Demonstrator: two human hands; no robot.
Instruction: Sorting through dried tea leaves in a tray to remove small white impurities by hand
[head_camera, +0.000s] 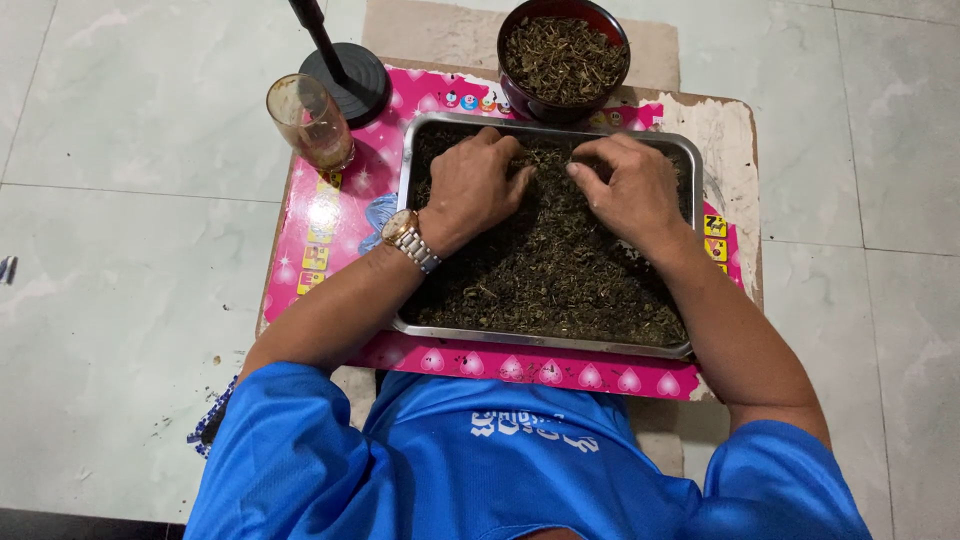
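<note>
A steel tray (545, 343) full of dark dried leaves (550, 280) rests on a low pink table (330, 230). My left hand (475, 185), with a gold watch (410, 240) on its wrist, lies palm down on the leaves at the tray's far left. My right hand (630, 185) lies beside it on the far right, fingers curled into the leaves. The fingertips of both hands nearly meet at the tray's far middle. Whether either hand pinches leaves is hidden under the fingers.
A dark red bowl (563, 55) of the same dried leaves stands just beyond the tray. A used drinking glass (310, 120) and a black round stand base (350, 80) sit at the table's far left. Pale floor tiles (130, 130) surround the table.
</note>
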